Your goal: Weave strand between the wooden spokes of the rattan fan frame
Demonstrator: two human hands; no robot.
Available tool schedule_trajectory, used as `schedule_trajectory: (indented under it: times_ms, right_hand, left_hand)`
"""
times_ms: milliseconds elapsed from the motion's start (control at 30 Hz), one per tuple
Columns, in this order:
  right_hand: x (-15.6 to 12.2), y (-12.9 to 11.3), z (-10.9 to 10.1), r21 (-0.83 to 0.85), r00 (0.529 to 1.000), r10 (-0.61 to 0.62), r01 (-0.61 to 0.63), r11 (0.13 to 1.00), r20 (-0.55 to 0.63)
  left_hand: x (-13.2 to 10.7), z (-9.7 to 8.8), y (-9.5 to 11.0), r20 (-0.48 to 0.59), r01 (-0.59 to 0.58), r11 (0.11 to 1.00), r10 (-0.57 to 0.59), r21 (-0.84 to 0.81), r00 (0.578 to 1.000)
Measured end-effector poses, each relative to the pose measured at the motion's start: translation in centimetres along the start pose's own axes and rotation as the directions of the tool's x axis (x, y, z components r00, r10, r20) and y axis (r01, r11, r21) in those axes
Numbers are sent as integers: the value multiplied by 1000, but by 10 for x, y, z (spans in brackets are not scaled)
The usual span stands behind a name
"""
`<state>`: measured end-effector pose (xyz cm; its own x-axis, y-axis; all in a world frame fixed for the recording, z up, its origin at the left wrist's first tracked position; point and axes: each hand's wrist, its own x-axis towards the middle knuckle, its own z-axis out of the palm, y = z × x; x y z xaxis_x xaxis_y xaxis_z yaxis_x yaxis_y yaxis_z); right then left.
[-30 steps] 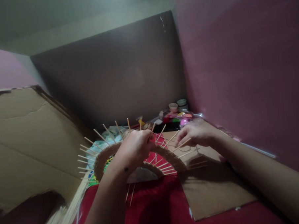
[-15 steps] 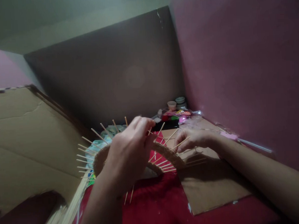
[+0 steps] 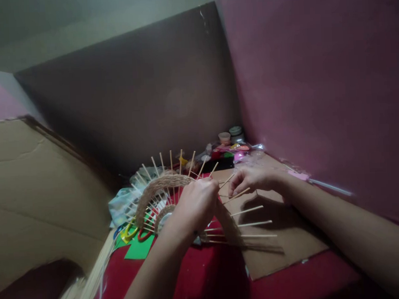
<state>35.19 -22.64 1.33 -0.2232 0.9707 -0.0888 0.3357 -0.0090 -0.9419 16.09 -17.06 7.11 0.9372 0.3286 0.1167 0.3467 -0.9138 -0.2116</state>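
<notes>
A round woven basket base (image 3: 161, 184) with several thin wooden spokes sticking out stands tilted on edge over the red cloth (image 3: 205, 281). My left hand (image 3: 197, 202) grips the woven rim on its right side, fingers closed around it near a spoke. My right hand (image 3: 252, 178) is just to the right, fingers pinched at the spokes (image 3: 246, 210) that fan out over a cardboard sheet (image 3: 282, 238). What my right fingers pinch is too dim to tell exactly.
A large cardboard panel (image 3: 32, 196) leans at the left. A dark board stands behind, a pink wall (image 3: 315, 82) at the right. Small jars (image 3: 230, 135) and colourful bits lie in the far corner. Scissors (image 3: 133, 234) and green paper lie beneath the basket, with a bundle of pale sticks (image 3: 89, 282) bottom left.
The basket base has tipped up more upright and turned. My left hand dropped from above the spokes onto the rim's right side. My right hand stayed by the right spokes.
</notes>
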Motion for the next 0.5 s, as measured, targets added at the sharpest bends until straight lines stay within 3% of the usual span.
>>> schedule_trajectory:
  times_ms: [133,233,367,500]
  right_hand:
    - [-6,-8,1,19,999,-11,12,1000,-45]
    - [-9,-10,-2,71,987,-38,50,996,-159]
    - [-10,-6,-9,174,932,-157,223,959,-328]
    - [-12,-5,-13,252,903,-232,334,908,-361]
  left_hand:
    - [-7,-10,-4,-46,16,999,-15,30,999]
    - [-14,-16,-9,-169,117,989,-99,96,981]
    - [-16,-16,-13,-254,212,963,-166,165,953]
    - [-12,-12,-16,-249,225,958,-177,180,952]
